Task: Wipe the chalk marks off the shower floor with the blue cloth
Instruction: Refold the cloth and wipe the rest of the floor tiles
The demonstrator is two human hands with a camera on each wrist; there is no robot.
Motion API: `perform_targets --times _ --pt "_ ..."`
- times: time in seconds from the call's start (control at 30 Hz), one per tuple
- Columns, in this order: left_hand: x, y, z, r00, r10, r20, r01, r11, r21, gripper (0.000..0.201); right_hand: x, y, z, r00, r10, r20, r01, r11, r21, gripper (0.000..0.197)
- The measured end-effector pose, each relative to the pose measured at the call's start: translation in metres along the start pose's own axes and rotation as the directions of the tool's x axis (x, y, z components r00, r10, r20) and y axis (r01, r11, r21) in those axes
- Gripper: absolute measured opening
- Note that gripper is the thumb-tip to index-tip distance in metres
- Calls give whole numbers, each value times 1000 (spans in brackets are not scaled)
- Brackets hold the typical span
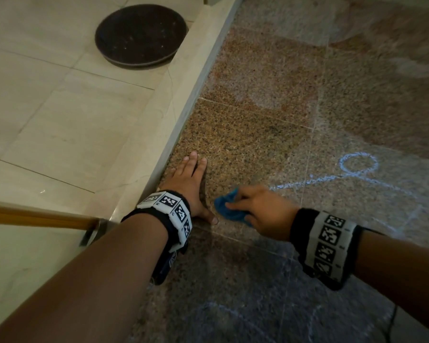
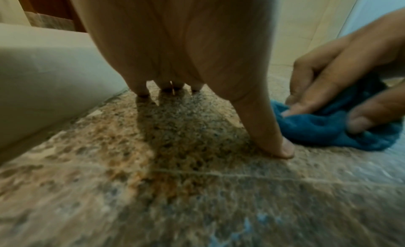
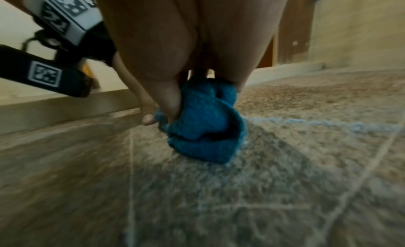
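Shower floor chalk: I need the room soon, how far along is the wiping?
Pale smears near the right hand suggest some wiping is done. Its grip holds the bunched blue cloth on the granite. A blue chalk loop and line remain, plus faint marks nearer.

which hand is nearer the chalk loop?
Right. The right hand, gripping the blue cloth, sits just short of the chalk loop; the left hand is planted by the curb, farther off.

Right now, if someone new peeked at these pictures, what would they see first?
Probably the crumpled blue cloth, bunched in the right hand on the speckled brown stone shower floor. Next, the pale blue chalk loop and line just beyond that hand. The left hand lies flat beside the cream curb.
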State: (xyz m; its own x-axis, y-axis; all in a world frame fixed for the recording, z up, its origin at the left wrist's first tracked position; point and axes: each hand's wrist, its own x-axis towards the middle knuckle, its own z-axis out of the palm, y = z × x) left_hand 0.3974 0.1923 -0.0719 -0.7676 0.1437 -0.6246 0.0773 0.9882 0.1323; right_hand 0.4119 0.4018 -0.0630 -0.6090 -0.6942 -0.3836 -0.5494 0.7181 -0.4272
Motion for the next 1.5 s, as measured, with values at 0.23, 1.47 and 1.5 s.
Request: perform_targets --times 0.23,1.47,1.5 --pt "0 2 -2 1000 -5 10 5 1000 -1 149 15 39 -21 972 175 -160 -173 985 22 47" --pt "-1 1 -1 1000 7 -12 -7 1000 -9 145 -17 4 -7 999 -38 -15 37 999 -36 53" --pt "-1 0 0 1000 8 -16 -8 1000 -6 146 -16 7 -8 996 -35 -78 32 999 -36 52"
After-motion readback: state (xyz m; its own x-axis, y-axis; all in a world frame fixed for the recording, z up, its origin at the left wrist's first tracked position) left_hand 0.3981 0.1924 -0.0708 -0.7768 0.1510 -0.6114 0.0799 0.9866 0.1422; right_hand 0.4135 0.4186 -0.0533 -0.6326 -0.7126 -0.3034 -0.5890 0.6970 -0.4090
